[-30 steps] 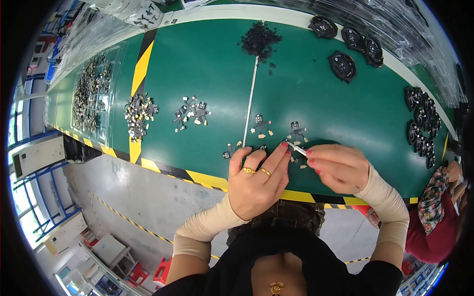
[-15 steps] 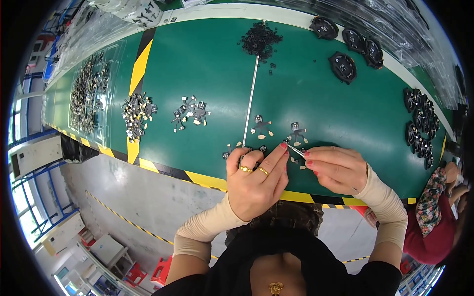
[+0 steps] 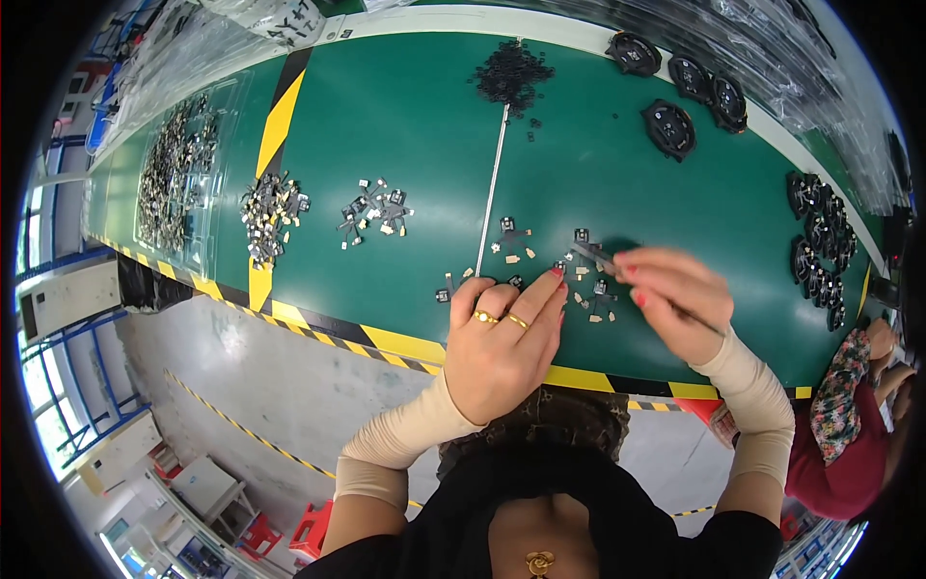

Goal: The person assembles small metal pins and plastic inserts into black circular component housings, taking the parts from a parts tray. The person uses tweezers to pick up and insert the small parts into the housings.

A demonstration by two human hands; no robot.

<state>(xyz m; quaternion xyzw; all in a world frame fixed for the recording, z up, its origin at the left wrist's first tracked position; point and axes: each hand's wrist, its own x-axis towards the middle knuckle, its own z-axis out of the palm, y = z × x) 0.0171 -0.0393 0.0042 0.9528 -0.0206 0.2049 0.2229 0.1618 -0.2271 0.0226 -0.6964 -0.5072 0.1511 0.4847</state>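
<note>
My left hand rests at the table's near edge, fingers bent. Its fingertips are on a small black part, which they mostly hide. In my right hand is a pair of tweezers, slightly blurred, pointing left. The tweezer tips are close to a small black flex-cable part with pale tabs. Similar flex-cable parts lie around: one between my hands, another farther left, and one beside my left hand.
Left on the green table are two piles of flex-cable parts and a clear tray full of them. Small black pieces are heaped at the back. Round black housings stand right. A person in red sits at right.
My right hand and the tweezers have moved up and right, away from my left fingertips. The flex-cable part between my hands is now uncovered. My left hand has hardly moved.
</note>
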